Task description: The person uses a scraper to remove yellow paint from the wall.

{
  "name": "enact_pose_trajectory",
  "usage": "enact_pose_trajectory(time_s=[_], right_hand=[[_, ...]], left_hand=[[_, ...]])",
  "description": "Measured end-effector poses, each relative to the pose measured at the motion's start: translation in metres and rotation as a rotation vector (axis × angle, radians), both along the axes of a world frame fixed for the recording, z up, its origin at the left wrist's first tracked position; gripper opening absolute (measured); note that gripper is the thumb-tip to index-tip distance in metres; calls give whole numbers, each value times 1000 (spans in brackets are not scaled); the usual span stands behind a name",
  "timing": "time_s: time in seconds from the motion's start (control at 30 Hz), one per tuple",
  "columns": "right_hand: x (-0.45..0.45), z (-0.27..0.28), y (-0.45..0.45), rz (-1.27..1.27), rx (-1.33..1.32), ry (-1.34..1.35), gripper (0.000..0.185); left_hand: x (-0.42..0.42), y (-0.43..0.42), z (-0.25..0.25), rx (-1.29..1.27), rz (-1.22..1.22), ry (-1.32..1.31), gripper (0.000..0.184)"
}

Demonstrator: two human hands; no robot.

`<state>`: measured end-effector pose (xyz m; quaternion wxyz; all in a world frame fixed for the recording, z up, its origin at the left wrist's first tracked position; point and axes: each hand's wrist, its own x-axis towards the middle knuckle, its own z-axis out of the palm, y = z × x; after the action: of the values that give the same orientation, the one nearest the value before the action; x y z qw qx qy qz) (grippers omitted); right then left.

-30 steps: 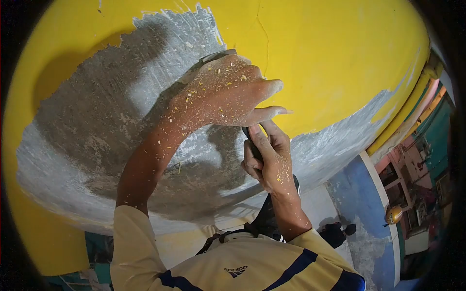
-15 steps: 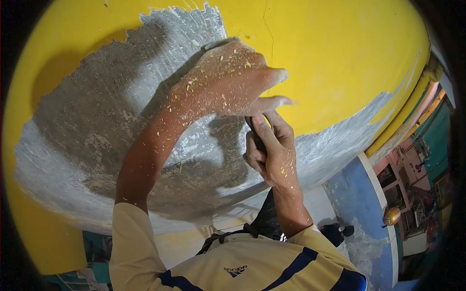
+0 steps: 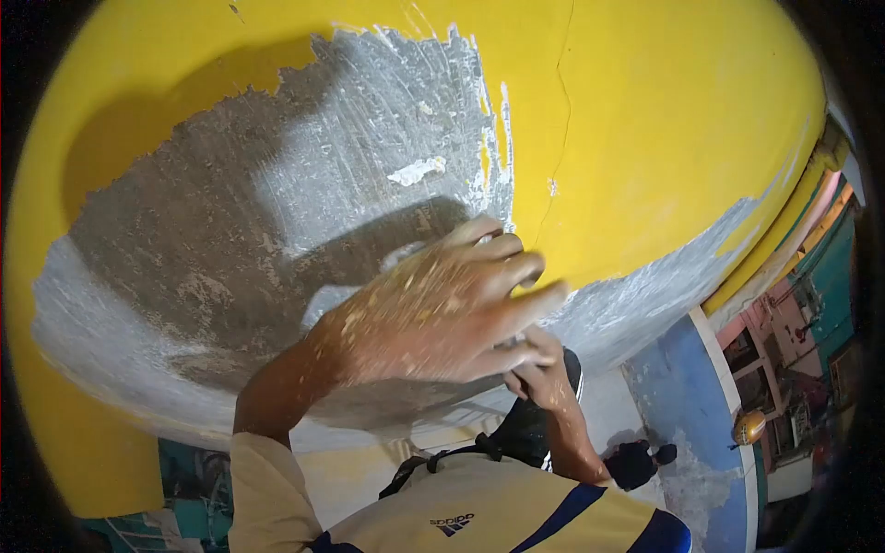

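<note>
My left hand (image 3: 433, 309), dusted with yellow and white paint flakes, is blurred by motion in front of the scraped wall patch (image 3: 304, 184). Its fingers are bent but apart, and no object shows in them. Below and behind it, my right hand (image 3: 548, 378) is partly covered by the left one. The right fingers are curled; the black handle seen in them earlier is mostly hidden now. Whether the two hands touch, I cannot tell. Yellow paint (image 3: 664, 138) surrounds the bare grey patch, whose right edge is ragged with white streaks.
A thin crack (image 3: 560, 101) runs down the yellow paint. To the lower right are a blue wall (image 3: 682, 369), an orange-yellow round object (image 3: 749, 427) and cluttered shelving (image 3: 774, 359). A dark object (image 3: 631, 464) lies near my right arm.
Both hands have come down toward my body, the right one also slightly rightward. More of the grey patch's upper right edge is uncovered, with a white spot. The black handle is now mostly hidden.
</note>
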<state>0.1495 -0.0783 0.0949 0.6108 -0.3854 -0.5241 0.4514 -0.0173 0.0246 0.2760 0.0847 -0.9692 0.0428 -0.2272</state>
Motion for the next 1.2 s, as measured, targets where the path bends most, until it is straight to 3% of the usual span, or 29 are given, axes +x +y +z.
enact_pose_trajectory(time_s=[0.07,0.17,0.23,0.33,0.43,0.5,0.63,0.7,0.73,0.87,1.0,1.1,1.2], right_hand=[[7,-32,-27,-13,-166,-16,32],[14,-65,-55,-106,-81,-161,31],[15,-64,-69,-120,-135,-127,33],[17,-50,-67,-5,-191,250,37],[10,-13,-50,-11,-101,223,28],[21,-61,-24,-294,230,-293,37],[8,3,0,281,-7,378,70],[16,21,12,608,36,425,71],[5,46,4,470,-108,556,69],[7,29,28,874,65,808,71],[-7,47,21,635,-45,866,60],[-11,45,17,178,-98,549,45],[-10,65,6,260,-117,631,42]], left_hand=[[-20,-8,-7,-119,-7,34,49],[-35,-10,-17,-246,26,188,55],[-29,-9,-35,-240,29,224,54],[-6,-20,-39,-185,-186,116,45],[18,-26,-35,-73,-275,105,47],[34,-23,-35,21,-286,53,47],[61,0,-25,188,-284,-95,41],[64,6,-11,197,-254,-92,38],[66,11,-8,193,-242,-87,38],[72,24,-2,200,-186,-49,42],[73,33,-5,234,-70,-7,50],[74,40,-9,334,-22,66,55],[77,39,-5,277,-7,118,56]])
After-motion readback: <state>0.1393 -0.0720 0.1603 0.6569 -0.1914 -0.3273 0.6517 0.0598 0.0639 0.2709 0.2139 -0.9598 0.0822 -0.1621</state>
